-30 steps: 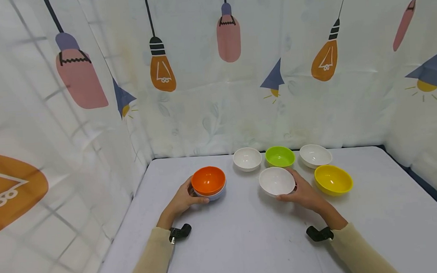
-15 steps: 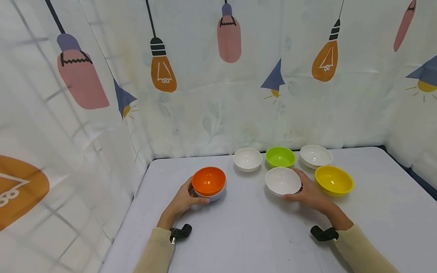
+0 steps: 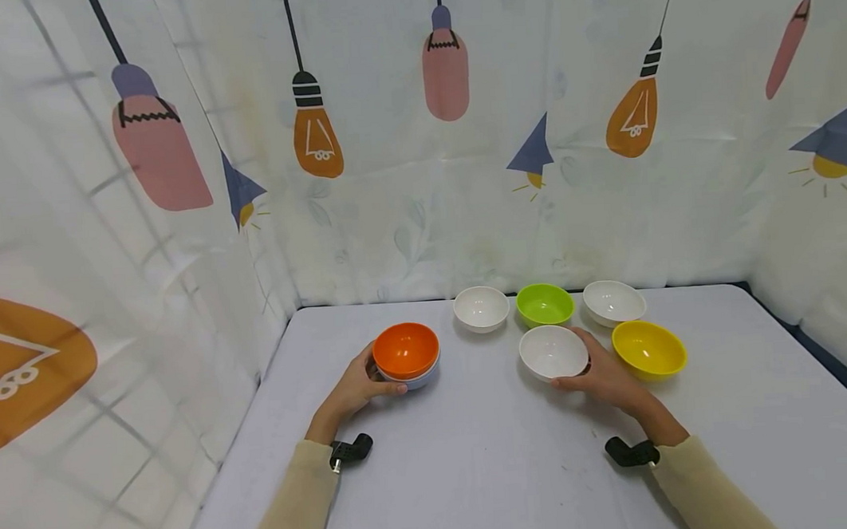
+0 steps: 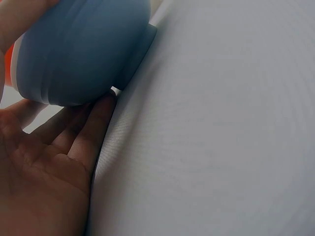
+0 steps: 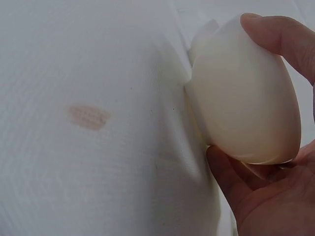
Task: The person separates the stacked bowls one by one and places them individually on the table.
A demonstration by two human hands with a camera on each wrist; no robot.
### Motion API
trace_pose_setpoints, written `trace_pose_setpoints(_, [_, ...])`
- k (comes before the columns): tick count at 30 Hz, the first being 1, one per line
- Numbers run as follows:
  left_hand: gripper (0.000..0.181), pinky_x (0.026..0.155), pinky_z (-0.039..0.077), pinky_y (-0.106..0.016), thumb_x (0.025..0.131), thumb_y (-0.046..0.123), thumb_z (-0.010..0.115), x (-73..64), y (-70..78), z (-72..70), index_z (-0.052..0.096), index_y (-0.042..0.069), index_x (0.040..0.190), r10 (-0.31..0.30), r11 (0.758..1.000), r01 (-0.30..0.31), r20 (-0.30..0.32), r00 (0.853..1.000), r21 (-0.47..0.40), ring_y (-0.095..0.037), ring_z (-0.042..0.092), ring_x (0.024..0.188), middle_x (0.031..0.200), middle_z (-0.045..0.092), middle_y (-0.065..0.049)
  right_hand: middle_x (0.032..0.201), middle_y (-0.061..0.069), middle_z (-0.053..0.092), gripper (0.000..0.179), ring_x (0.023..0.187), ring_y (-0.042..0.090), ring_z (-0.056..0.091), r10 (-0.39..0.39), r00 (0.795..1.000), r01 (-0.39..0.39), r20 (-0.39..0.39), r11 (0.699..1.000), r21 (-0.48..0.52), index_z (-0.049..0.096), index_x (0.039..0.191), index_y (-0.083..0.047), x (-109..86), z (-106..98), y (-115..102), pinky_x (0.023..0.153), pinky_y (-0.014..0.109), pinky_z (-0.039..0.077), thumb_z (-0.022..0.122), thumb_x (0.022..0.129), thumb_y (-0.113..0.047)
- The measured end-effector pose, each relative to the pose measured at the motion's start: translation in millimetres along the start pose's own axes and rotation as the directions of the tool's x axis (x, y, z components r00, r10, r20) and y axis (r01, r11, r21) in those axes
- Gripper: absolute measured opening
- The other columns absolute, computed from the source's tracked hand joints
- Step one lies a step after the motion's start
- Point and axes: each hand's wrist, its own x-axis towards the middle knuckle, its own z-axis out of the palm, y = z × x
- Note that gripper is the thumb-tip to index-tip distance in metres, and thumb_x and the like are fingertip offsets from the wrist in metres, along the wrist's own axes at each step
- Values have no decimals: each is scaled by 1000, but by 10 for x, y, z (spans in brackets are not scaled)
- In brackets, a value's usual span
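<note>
On the left of the table, my left hand (image 3: 353,389) holds a stack of bowls by its side, thumb in front. An orange bowl (image 3: 405,350) sits inside a pale blue bowl (image 3: 422,381), with a white rim showing between them. Seen from the left wrist, the blue bowl (image 4: 88,54) has its foot right at the tabletop, and fingers curve under its wall. My right hand (image 3: 605,376) grips a white bowl (image 3: 553,352) upright from its right side. In the right wrist view, thumb and fingers span the white bowl (image 5: 246,93), its base close to the cloth.
Behind the held white bowl stand another white bowl (image 3: 481,309), a green bowl (image 3: 544,304) and a further white bowl (image 3: 613,302). A yellow bowl (image 3: 649,348) is just right of my right hand. The white-covered table (image 3: 477,469) ends at a printed curtain (image 3: 393,226).
My right hand has moved a little to the right with the white bowl, nearer the yellow bowl. My left hand and its stack have stayed in place.
</note>
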Motion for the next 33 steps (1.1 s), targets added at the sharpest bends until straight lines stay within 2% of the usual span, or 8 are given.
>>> trace_pose_setpoints(17, [100, 125, 32, -52, 76, 15, 92, -7, 17, -9, 35, 23, 158, -10, 1000, 10, 0, 1000, -7, -31, 40, 149, 160, 44, -4, 160, 20, 34, 119, 139, 42, 43, -10, 1000, 10, 23, 1000, -19, 15, 162, -13, 18, -53, 78, 113, 64, 42, 87, 76, -53])
trace_pose_setpoints(26, [98, 125, 29, -55, 77, 14, 91, -16, -11, -9, 36, 21, 157, -2, 999, 2, 4, 1000, -37, -33, 40, 149, 160, 44, -5, 160, 20, 34, 117, 138, 42, 43, -19, 999, 19, 25, 1000, -8, 14, 161, -12, 36, -53, 132, 112, 64, 42, 87, 78, -50])
trace_pose_setpoints(33, [98, 125, 28, -56, 76, 15, 92, -13, -17, -8, 36, 23, 157, -5, 999, 5, 6, 1000, -45, -32, 39, 149, 160, 44, -3, 161, 22, 32, 119, 139, 43, 42, -14, 1000, 14, 21, 1000, -22, 11, 162, -11, 30, -55, 141, 113, 65, 41, 86, 79, -51])
